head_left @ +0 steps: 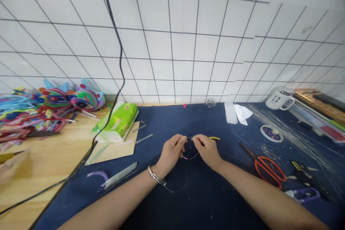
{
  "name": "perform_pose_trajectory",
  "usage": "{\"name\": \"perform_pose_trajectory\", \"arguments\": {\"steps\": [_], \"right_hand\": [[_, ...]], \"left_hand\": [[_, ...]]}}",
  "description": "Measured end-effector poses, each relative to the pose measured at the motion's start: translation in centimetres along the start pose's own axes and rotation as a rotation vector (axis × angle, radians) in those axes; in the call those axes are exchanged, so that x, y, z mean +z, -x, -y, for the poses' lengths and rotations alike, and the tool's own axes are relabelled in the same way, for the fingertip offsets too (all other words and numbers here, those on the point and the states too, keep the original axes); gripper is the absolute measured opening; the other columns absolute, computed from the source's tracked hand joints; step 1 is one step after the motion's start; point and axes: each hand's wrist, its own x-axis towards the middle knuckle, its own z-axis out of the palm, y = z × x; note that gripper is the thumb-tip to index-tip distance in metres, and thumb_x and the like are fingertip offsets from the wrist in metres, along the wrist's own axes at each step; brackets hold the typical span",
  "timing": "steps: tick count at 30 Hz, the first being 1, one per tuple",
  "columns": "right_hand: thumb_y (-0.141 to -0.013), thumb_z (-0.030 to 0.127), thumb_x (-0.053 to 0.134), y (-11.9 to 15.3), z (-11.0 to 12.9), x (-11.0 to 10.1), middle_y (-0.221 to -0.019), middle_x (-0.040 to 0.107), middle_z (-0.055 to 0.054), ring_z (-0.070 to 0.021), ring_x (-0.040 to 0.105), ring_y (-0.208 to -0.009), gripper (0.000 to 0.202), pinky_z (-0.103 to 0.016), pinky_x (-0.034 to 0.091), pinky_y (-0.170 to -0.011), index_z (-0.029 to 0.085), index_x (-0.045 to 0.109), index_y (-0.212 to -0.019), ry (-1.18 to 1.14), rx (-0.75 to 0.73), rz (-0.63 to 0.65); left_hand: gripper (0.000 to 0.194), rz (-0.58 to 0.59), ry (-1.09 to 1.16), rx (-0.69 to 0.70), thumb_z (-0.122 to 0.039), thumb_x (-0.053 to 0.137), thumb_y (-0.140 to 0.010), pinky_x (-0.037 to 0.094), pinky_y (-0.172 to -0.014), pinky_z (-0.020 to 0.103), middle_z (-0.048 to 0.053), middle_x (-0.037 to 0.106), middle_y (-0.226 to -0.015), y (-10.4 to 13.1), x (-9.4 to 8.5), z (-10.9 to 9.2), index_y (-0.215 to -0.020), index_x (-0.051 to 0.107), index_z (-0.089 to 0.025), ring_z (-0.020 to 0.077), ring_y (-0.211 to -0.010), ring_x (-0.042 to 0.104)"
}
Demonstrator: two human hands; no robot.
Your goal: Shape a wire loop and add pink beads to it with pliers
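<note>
Both of my hands are raised over the dark blue cloth, close together, with fingertips pinched on a thin wire [189, 137]. My left hand [171, 152], with a silver bangle at the wrist, is closed on one part of it. My right hand [207, 150] pinches it a short gap away. The wire loops down below the fingers and carries a small pink piece [185, 157] near my left hand. Another thin strand [178, 191] curves down beneath the left hand. Behind the right hand a yellow curved piece [215, 138] shows; the rest is hidden.
Orange-handled scissors [269, 170], purple-handled clippers [307, 194], a bead dish [271, 133] and long wires lie right, near a mug [279, 100]. Left are a green tissue pack [118, 120], a wire bundle [121, 176] and a black cable [93, 145]. A blurred hand [16, 167] appears far left.
</note>
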Motion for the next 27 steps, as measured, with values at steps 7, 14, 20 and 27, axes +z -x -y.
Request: {"name": "perform_pose_trajectory", "arguments": {"steps": [7, 14, 20, 27], "right_hand": [[-0.086, 0.036, 0.038, 0.2, -0.4, -0.2, -0.071, 0.059, -0.002, -0.0133, 0.052, -0.063, 0.029, -0.024, 0.04, -0.061, 0.018, 0.06, -0.085, -0.017, 0.045, -0.057], [-0.085, 0.031, 0.042, 0.7, 0.1, 0.0, -0.06, 0.053, 0.002, -0.0103, 0.048, -0.055, 0.021, -0.021, 0.039, -0.055, 0.018, 0.058, -0.078, -0.058, 0.023, 0.069], [-0.084, 0.031, 0.044, 1.0, 0.5, 0.1, -0.062, 0.052, 0.003, -0.0094, 0.048, -0.057, 0.019, -0.021, 0.038, -0.056, 0.018, 0.058, -0.08, -0.095, 0.0, 0.16], [-0.088, 0.033, 0.038, 1.0, 0.3, 0.0, -0.059, 0.051, 0.003, -0.0093, 0.048, -0.057, 0.031, -0.021, 0.035, -0.058, 0.017, 0.052, -0.065, -0.104, 0.006, 0.161]], "left_hand": [[0.034, 0.093, 0.33, -0.055, -0.046, 0.045, -0.083, 0.044, -0.061, 0.024, 0.004, 0.06, -0.07, 0.8, 0.8, -0.7, -0.085, 0.055, -0.013, 0.0135, -0.062, 0.057], [0.03, 0.021, 0.523, -0.098, -0.044, 0.046, -0.084, 0.039, -0.053, 0.02, -0.004, 0.047, -0.054, 0.6, 0.8, -0.5, -0.081, 0.054, -0.015, 0.0078, -0.048, 0.045], [0.03, 0.074, 0.556, -0.125, -0.045, 0.046, -0.084, 0.033, -0.044, 0.018, -0.007, 0.035, -0.051, 0.3, 0.4, -0.5, -0.079, 0.053, -0.016, 0.0044, -0.04, 0.028], [0.028, 0.184, 0.511, -0.173, -0.042, 0.048, -0.084, 0.024, -0.038, 0.016, -0.008, 0.031, -0.05, 0.4, 0.5, 0.4, -0.078, 0.052, -0.015, 0.0038, -0.04, 0.023]]}}
